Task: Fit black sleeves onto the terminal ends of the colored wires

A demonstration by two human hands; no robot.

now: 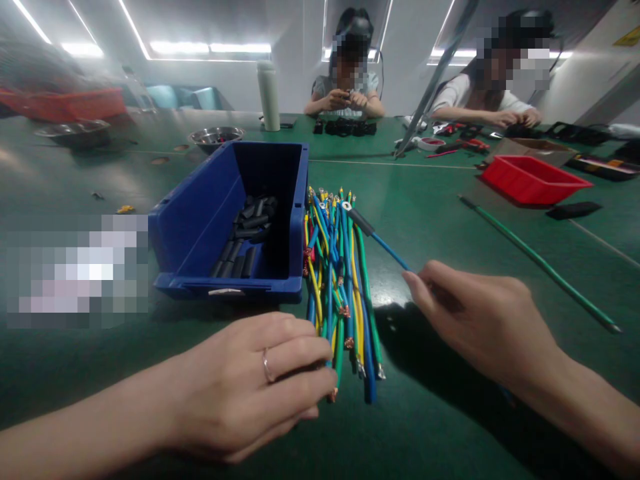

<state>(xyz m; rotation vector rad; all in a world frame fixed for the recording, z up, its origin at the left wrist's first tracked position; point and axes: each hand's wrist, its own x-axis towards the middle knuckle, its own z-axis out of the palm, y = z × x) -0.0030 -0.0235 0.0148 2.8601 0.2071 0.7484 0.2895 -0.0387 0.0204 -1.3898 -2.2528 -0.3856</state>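
Note:
A bundle of blue, green and yellow wires (340, 267) with metal terminals lies on the green table (425, 413), just right of a blue bin. My left hand (250, 380), a ring on one finger, rests at the near end of the bundle with its fingers curled onto the wire ends. My right hand (480, 320) pinches a single blue wire (393, 255) that slants up to the left; a black sleeve (361, 221) sits near its terminal end. The blue bin (200, 227) holds several black tube pieces (247, 233).
A long green cable (540, 263) lies diagonally at the right. A red tray (530, 179) stands behind it. Two people sit across the table, handling small parts. A white bottle (269, 95) and a metal bowl (216, 137) stand at the back left.

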